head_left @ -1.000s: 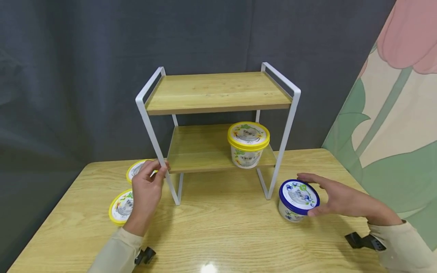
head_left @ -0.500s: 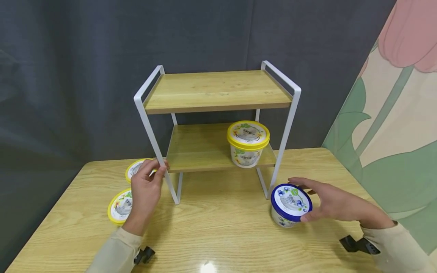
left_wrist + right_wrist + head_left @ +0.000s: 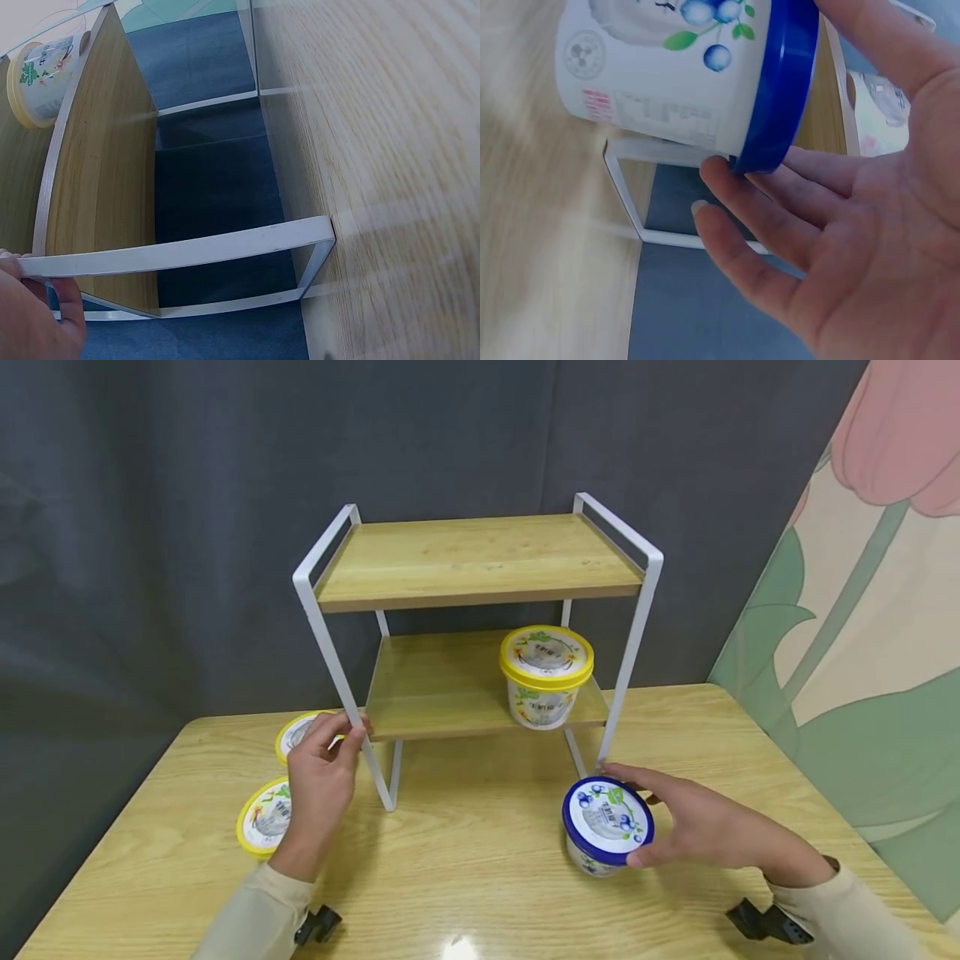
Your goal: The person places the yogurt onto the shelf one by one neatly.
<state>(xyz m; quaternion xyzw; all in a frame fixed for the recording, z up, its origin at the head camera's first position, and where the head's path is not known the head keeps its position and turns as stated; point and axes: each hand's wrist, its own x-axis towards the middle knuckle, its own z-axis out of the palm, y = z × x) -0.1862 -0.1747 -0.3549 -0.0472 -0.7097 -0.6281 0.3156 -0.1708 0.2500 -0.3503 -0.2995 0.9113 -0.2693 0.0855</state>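
In the head view, my right hand (image 3: 697,822) holds a white tub with a blue lid (image 3: 609,818) by its rim, thumb at the near side and fingers at the far side. Blueberries are printed on this tub (image 3: 675,82) in the right wrist view. Whether its base touches the table cannot be told. My left hand (image 3: 322,785) pinches the white left front leg of a two-tier wooden shelf (image 3: 480,556), level with the lower board. On that board's right side stands a yellow-lidded tub (image 3: 546,672), upright.
Left of the shelf, two more yellow-lidded containers sit on the wooden table, a near one (image 3: 266,818) and a far one (image 3: 296,733), both partly hidden by my left hand. A dark curtain (image 3: 225,527) hangs behind. The shelf's right front leg (image 3: 630,652) rises just beyond the blue-lidded tub.
Holding the blue-lidded tub, my right hand has moved left and a little nearer to me, to in front of the shelf's right leg. My left hand has stayed on the shelf leg.
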